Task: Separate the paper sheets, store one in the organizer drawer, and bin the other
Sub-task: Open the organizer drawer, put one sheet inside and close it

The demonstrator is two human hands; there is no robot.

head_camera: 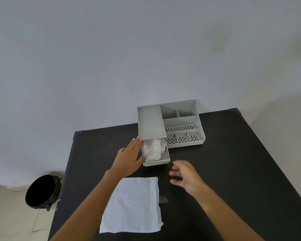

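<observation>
Bin (42,192) stood on floor left of table (233,162), nothing visible inside. Left hand (129,159) lay flat, fingers extended, against the pulled-out organizer drawer (156,162), which held one crumpled sheet (153,151); storing looked done, drawer unclosed. Flat sheet (132,206) lay near, unbinned. Right hand (185,176) hovered open, empty.

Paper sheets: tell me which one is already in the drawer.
The crumpled sheet lies in the open drawer, beside the left hand. The flat sheet lies on the table.
</observation>
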